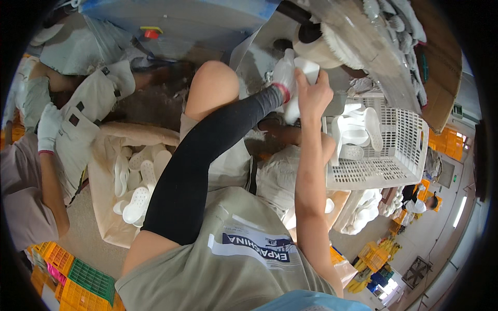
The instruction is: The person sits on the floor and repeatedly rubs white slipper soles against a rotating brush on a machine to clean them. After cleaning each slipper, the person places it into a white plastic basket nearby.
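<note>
A white clog, seen edge-on, is up near a pale fluffy buffing wheel; I cannot tell whether they touch. My right hand is bare and closed round the clog from the right. On its other side my left hand, in a whitish glove with a red cuff and a black-and-grey sleeve, is closed against the same clog. Part of the clog is hidden behind my fingers. To the right, a white slatted crate holds several white clogs.
A cloth-lined sack with several white perforated clogs stands left of my legs. Blue-grey machine housing with a red button rises ahead. A co-worker's gloved hand is at far left. Orange crates stand lower left.
</note>
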The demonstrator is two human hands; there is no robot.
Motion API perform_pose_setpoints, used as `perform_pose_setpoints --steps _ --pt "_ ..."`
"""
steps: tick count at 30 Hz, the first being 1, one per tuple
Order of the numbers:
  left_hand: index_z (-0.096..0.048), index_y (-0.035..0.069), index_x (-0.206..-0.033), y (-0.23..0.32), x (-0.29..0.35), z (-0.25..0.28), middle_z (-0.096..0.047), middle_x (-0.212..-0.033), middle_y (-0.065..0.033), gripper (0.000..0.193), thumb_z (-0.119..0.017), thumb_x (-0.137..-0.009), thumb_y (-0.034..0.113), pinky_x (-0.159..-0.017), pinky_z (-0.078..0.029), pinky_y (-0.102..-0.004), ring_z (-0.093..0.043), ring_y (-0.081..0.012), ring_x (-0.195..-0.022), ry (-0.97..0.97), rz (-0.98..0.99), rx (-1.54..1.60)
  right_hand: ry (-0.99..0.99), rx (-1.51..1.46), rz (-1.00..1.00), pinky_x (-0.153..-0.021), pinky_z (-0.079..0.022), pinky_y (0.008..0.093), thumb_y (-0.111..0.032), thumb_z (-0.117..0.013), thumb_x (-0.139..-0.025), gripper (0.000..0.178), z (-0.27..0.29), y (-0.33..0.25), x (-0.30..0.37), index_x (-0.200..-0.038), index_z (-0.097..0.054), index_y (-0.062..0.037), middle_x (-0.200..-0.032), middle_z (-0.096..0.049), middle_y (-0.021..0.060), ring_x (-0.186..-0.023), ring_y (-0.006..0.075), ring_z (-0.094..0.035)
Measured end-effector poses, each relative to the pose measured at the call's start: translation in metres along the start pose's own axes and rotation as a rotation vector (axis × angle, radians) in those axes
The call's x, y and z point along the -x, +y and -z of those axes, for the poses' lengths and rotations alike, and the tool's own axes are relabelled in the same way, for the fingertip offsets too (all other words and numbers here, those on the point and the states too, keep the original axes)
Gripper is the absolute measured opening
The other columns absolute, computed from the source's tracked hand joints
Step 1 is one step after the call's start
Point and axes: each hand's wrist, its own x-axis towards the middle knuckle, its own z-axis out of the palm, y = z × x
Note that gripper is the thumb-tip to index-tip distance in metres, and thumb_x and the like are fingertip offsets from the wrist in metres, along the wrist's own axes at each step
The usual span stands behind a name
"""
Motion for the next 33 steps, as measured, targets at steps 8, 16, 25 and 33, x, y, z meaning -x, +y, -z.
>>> perform_pose_setpoints --steps 8,16,25,33 --pt "-0.068 0.004 -0.116 0.004 -0.039 0.019 -0.071 -0.117 -0.0151 0.052 -0.044 -0.107 0.049 -0.091 -0.052 -0.041 -0.068 -0.0296 -0.107 0.146 -0.171 -0.834 -0.323 -0.14 -0.117 -0.076 -0.056 0.0504 -0.012 -0.071 -0.084 0.038 0.048 -0.044 0.025 -0.113 -0.055 0.0056 -0.09 -0.069 0.0331 -0.087 0.0521 -0.067" --pt "-0.056 0.01 -0.136 -0.014 0.056 0.023 -0.062 -0.134 -0.0094 0.046 -0.042 -0.108 0.043 -0.103 -0.049 -0.0386 -0.06 -0.0234 -0.12 -0.241 0.169 -0.048 -0.323 -0.118 -0.116 -0.063 -0.054 0.0444 -0.006 -0.072 -0.088 0.021 0.109 -0.055 0.09 -0.103 -0.059 -0.0007 -0.081 -0.068 0.0229 -0.072 0.0412 -0.07" --pt "-0.05 0.01 -0.143 0.035 0.045 -0.017 -0.057 -0.14 -0.0096 0.048 -0.04 -0.11 0.042 -0.109 -0.046 -0.0382 -0.056 -0.0238 -0.126 -0.318 0.332 -0.178 -0.313 0.267 0.219 -0.053 -0.054 0.0423 -0.003 -0.068 -0.072 0.027 0.104 -0.077 0.036 -0.096 -0.056 -0.0008 -0.077 -0.065 0.0152 -0.07 0.0326 -0.069" --pt "-0.044 0.01 -0.149 0.001 0.064 -0.02 -0.053 -0.145 -0.0097 0.05 -0.038 -0.111 0.042 -0.114 -0.042 -0.0378 -0.053 -0.0243 -0.132 -0.358 0.438 -0.05 -0.32 0.251 0.232 -0.064 -0.055 0.0429 0.003 -0.065 -0.068 0.032 0.122 -0.046 0.063 -0.099 -0.058 -0.0017 -0.088 -0.066 0.0138 -0.079 0.0308 -0.065"
